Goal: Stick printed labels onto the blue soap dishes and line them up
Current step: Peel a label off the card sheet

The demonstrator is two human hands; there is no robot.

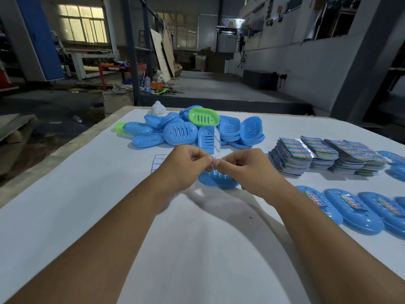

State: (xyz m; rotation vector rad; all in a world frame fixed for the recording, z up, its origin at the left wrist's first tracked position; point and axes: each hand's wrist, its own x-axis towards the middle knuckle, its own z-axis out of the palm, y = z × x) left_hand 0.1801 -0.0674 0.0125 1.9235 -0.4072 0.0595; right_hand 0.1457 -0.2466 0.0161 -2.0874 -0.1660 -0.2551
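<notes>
White table [87, 194] lies bare toward its left edge. Both hands, left [186, 163] and right [238, 165], pinch something small above a blue dish [215, 181]

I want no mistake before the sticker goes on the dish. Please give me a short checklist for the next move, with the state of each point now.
1. Blue dish lies on the table under the hands: ok.
2. Both hands meet over it, left hand and right hand, each with a fingertip grip on something small: ok.
3. What they pinch is a sticker, peeled and flat: cannot tell, too small.
4. Printed cards stacked within sight at the right: ok.
5. Row of labelled dishes started at the right: ok.
6. Unlabelled pile also holds green dishes; take only blue: not ok.
</notes>
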